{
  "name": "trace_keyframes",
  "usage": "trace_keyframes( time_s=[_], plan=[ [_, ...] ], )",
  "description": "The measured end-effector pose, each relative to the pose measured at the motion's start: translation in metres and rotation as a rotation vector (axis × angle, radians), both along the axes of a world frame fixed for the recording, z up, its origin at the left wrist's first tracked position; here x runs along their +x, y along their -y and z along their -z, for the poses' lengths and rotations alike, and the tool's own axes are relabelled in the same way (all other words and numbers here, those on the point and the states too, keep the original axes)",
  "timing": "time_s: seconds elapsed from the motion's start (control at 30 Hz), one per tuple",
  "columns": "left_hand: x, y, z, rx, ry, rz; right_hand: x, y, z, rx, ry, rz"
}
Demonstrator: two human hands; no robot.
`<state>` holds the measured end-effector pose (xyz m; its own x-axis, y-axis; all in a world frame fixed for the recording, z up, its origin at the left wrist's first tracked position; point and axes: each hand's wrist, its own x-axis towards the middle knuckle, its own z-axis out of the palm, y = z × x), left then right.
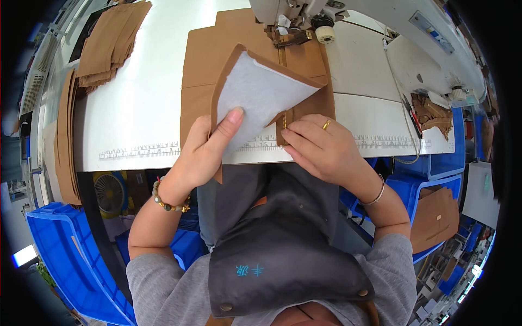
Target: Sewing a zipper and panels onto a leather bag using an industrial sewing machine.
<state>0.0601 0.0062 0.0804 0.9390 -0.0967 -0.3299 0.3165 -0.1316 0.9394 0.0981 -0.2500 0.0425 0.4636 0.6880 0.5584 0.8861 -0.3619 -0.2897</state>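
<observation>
My left hand (209, 144) grips a brown piece (223, 81) folded back to show its white lining (261, 89), thumb pressed on the white side. My right hand (318, 144), with a ring on one finger, pinches the lower end of a brass-toothed zipper (284, 120) at the table's front edge. The zipper runs up a larger brown panel (198, 60) beneath the sewing machine's presser foot (288, 38). The folded piece hides part of that panel and zipper.
Stacked brown pieces (111, 38) lie on the white table (141, 108), more (68, 138) along its left. Scissors (413, 117) and scraps (432, 114) are at the right. Blue bins (65, 250) flank me below, one holding brown pieces (435, 220); a fan (111, 193) sits under the table.
</observation>
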Motion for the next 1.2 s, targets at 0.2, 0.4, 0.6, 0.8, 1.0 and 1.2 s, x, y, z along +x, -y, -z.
trace_keyframes(
  time_s=[0.2,0.4,0.6,0.8,1.0,1.2],
  plan=[
    [-0.001,0.0,0.0,0.051,-0.034,0.042,-0.005,-0.002,0.003,-0.02,0.113,-0.002],
    [-0.004,0.006,0.004,0.192,0.214,0.093,-0.01,-0.001,0.011,-0.022,0.131,0.004],
    [-0.017,0.026,0.022,0.749,0.954,0.317,-0.025,0.01,0.031,0.04,0.044,0.043],
    [-0.02,0.028,0.026,0.865,0.984,0.323,-0.028,0.013,0.045,0.088,0.132,0.054],
    [-0.021,0.028,0.019,0.884,0.948,0.329,-0.028,0.01,0.04,0.101,0.16,0.072],
    [-0.02,0.03,0.023,0.872,0.934,0.335,-0.027,0.009,0.039,0.099,0.18,0.064]
  ],
)
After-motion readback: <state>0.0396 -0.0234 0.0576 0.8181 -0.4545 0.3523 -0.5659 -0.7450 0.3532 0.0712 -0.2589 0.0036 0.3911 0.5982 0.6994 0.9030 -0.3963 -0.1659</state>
